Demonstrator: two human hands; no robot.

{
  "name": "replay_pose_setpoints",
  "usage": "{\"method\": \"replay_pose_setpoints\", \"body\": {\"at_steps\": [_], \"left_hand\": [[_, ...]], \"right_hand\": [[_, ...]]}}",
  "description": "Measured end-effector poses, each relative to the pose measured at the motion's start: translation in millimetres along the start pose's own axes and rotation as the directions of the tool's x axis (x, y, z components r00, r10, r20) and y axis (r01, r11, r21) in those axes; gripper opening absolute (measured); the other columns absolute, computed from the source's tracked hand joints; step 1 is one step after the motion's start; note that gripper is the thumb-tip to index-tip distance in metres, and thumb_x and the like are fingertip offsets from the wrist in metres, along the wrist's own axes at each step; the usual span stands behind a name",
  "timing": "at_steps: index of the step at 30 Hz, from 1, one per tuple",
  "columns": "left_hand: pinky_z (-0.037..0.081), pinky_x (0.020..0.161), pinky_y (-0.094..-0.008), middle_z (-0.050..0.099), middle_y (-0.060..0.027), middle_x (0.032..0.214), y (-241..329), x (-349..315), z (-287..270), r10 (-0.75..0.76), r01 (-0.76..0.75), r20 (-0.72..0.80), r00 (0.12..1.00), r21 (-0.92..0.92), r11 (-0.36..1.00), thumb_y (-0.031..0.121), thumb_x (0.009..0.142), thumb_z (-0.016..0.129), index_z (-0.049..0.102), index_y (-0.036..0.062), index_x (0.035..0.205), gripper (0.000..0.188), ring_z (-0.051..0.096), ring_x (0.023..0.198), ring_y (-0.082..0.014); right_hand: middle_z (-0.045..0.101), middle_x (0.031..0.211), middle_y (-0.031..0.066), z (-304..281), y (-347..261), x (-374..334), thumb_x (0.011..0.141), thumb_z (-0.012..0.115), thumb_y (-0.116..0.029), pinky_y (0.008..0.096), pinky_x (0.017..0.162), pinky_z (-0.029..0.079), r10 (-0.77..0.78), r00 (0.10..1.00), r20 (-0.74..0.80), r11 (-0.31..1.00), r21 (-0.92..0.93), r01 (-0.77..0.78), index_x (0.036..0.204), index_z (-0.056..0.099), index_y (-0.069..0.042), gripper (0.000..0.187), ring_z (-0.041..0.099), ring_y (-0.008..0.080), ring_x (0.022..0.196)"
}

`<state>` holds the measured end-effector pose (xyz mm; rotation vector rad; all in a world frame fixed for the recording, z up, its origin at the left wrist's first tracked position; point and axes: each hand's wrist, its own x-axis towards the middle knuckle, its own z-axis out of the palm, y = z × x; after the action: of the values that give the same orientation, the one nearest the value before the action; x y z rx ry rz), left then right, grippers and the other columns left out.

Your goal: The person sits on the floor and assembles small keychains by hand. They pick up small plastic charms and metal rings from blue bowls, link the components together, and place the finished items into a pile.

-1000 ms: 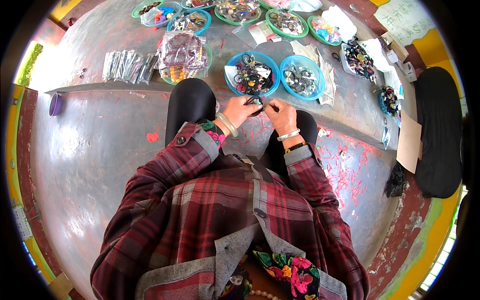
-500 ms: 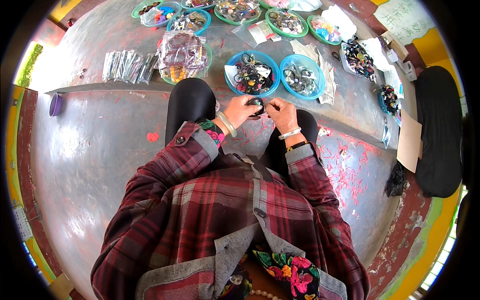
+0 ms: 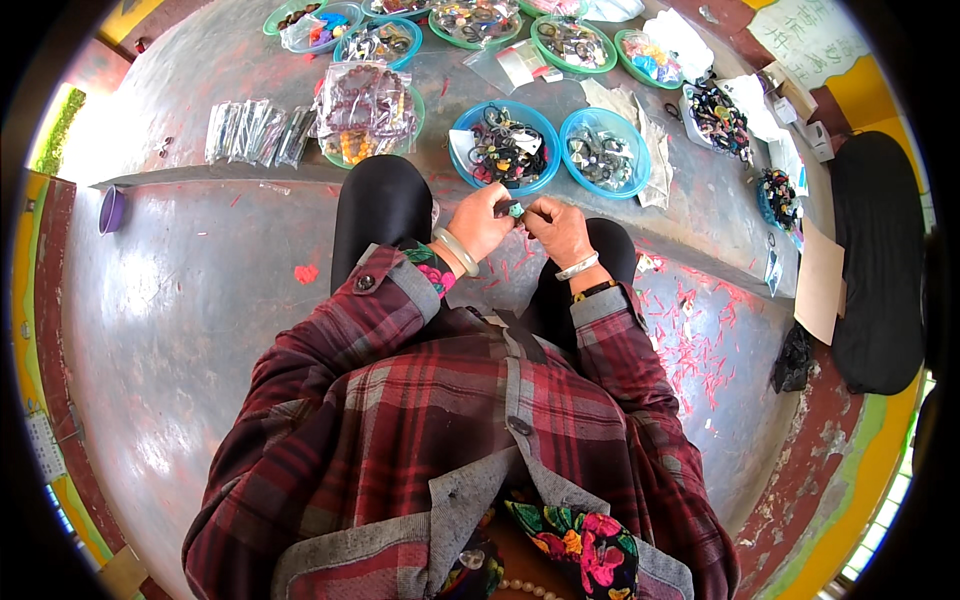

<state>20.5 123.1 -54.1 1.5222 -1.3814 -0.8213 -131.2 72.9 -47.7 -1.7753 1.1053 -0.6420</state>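
Above my knees, both hands are close together around a dark hair tie with a small green ornament (image 3: 516, 210). My left hand (image 3: 480, 224) is closed on it, thumb and fingers pinching the dark band. My right hand (image 3: 563, 234) pinches at the ornament's right side, its fingertips bent together; exactly what lies between them is too small to make out. Just beyond, on the raised ledge, a blue basket (image 3: 551, 127) holds a heap of black hair ties. Beside it stands another blue basket (image 3: 641, 160) with paler ornamented pieces.
A green basket (image 3: 420, 103) bears bagged beaded strings, left of which lie several slim plastic packets (image 3: 257, 133). More baskets line the back. A white tray (image 3: 692, 122) of hair ties stands at right. A purple bucket (image 3: 112, 209) and red scraps (image 3: 690, 350) are on the floor.
The hair tie has turned in my left hand, so its green ornament now shows. My right fingertips have come in closer to it. The baskets have stayed put.
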Motion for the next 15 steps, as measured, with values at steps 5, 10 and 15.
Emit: {"method": "replay_pose_setpoints", "body": {"at_steps": [5, 10, 15], "left_hand": [[0.043, 0.061, -0.0274, 0.058, -0.0083, 0.073, 6, 0, -3, -0.068, 0.066, 0.055, 0.996, 0.020, 0.998, 0.006, 0.068, 0.066, 0.053, 0.0006, 0.082, 0.020, 0.053, 0.066, -0.0129], [0.044, 0.065, -0.0236, 0.056, -0.0021, 0.080, -11, 2, 2, -0.103, 0.160, 0.172, 0.980, -0.365, 0.917, 0.008, 0.074, 0.064, 0.052, 0.0004, 0.086, 0.018, 0.052, 0.074, -0.0084], [0.046, 0.069, -0.0227, 0.057, -0.0019, 0.083, -8, 2, 3, -0.157, 0.255, 0.224, 0.962, -0.531, 0.808, 0.008, 0.080, 0.059, 0.054, -0.0021, 0.093, 0.017, 0.053, 0.077, -0.0077]], "right_hand": [[0.059, 0.061, 0.0033, -1, -1, 0, 0.075, 0.059, -0.013, 0.0234, 0.050, 0.042, 0.039, 0.998, 0.046, 0.995, 0.085, -0.043, 0.070, 0.061, 0.000, 0.014, 0.055, 0.0090, 0.054], [0.059, 0.058, 0.0051, 0, 12, 4, 0.074, 0.059, -0.016, 0.0246, 0.050, 0.043, 0.085, 0.996, 0.025, 0.983, 0.159, -0.088, 0.067, 0.060, 0.000, 0.017, 0.056, 0.0104, 0.052], [0.059, 0.058, 0.0052, -2, 13, 4, 0.074, 0.060, -0.018, 0.0246, 0.050, 0.043, 0.086, 0.996, 0.027, 0.980, 0.178, -0.090, 0.067, 0.059, 0.001, 0.020, 0.056, 0.0105, 0.052]]}}
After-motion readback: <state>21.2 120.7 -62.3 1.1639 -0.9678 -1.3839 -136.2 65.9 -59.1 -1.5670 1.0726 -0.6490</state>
